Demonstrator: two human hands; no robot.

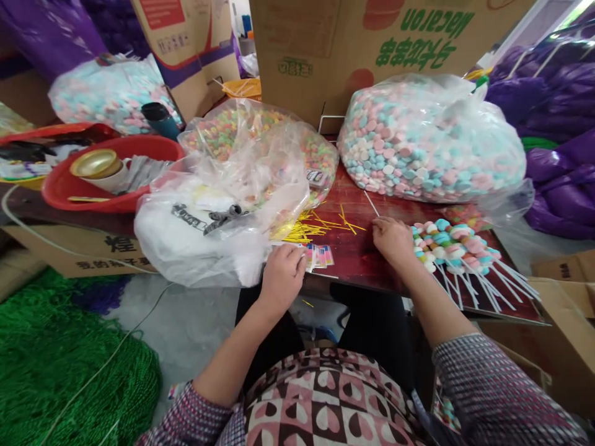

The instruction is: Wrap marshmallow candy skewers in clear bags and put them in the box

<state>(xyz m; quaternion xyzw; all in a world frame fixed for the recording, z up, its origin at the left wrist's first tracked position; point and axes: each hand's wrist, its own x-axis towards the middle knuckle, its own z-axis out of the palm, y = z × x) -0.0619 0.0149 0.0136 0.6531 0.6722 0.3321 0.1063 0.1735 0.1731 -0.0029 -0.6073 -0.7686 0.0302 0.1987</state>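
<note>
My left hand rests at the near edge of the dark red table, fingers curled on a small stack of striped pink-and-blue labels. My right hand lies knuckles-up on the table, fingers closed round a thin white stick that points away from me. Right beside it lies a pile of finished skewers of pink, blue and white marshmallows, their white sticks fanned toward the right edge. Loose yellow sticks are scattered between my hands.
A big clear bag of pastel marshmallows stands at the back right, a bag of multicoloured sweets in the middle, a white plastic bag at left. A red basin holds a tape roll. Cardboard boxes stand behind; green netting covers the floor.
</note>
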